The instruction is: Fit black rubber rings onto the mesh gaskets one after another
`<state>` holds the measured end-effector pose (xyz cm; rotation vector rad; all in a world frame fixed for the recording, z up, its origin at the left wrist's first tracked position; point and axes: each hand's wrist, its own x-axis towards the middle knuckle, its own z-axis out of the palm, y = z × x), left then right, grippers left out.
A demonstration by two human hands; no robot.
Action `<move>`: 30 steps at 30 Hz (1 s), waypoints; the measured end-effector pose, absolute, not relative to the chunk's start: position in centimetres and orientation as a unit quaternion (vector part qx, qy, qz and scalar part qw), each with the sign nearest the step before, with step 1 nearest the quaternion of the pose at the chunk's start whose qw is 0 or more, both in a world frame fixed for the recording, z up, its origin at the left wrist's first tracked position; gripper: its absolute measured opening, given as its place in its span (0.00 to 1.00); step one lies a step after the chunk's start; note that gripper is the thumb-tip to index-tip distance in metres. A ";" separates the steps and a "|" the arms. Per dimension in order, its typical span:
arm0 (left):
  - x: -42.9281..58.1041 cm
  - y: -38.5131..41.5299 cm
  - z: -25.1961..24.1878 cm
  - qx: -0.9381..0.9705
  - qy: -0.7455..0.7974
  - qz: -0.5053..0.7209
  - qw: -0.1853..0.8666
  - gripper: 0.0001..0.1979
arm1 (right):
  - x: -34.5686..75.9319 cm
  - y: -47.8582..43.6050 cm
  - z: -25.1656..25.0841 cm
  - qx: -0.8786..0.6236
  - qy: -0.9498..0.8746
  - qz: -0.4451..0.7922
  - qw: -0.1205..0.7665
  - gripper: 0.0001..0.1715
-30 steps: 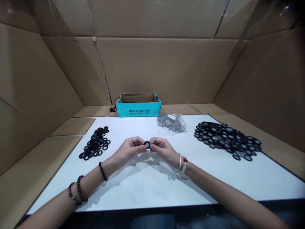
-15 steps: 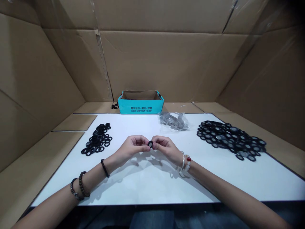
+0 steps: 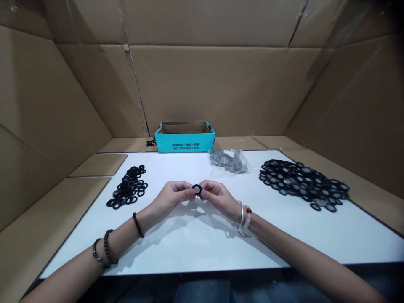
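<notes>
Between my two hands is a small black rubber washer (image 3: 197, 190) with a pale grey mesh disc in its centre, held up above the white table. My left hand (image 3: 176, 194) pinches its left edge between thumb and fingers. From the other side, my right hand (image 3: 217, 197) grips the right edge the same way. To the left lies a loose pile of black rings (image 3: 129, 187) with open centres. On the right is a larger pile of black rings with grey centres (image 3: 299, 183).
A turquoise open box (image 3: 185, 142) stands at the back, with dark pieces partly visible inside. In front of it, to the right, lies a clear plastic bag of grey discs (image 3: 229, 161). Cardboard walls (image 3: 208, 88) enclose the white table (image 3: 189, 252) at the back and sides.
The washer has turned to face me more fully, so more of its ring and grey centre shows. Both hands keep their pinch on it. The view has shifted slightly.
</notes>
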<state>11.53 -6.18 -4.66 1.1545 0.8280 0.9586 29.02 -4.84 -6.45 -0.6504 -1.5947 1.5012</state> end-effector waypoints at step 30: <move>11.8 -6.6 -4.7 0.448 0.375 0.390 0.712 0.12 | 29.8 -5.3 -5.5 -0.194 -0.831 0.132 0.504 0.12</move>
